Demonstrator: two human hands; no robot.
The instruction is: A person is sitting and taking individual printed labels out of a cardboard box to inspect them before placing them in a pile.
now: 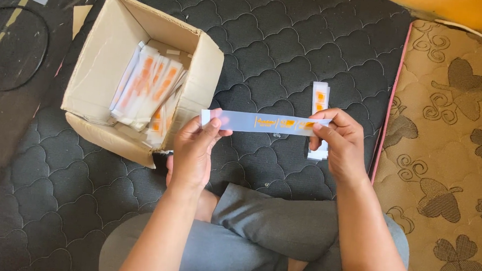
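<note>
Above the crossed knees (257,231), the left hand (192,152) and right hand (338,144) each pinch one end of a flat white-and-orange strip (264,122). Its long axis runs left to right between them, over the quilted mattress (291,49), with the carton (138,79) nearer the left hand.

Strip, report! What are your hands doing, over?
Left hand and right hand pinch the strip flat by its ends. Box at left. Small stack behind. Nothing blocking.

A pale blue strip (264,122) is showing orange print, lying over a black quilted mat (291,49) beside a brown flowered mattress (453,137).
</note>
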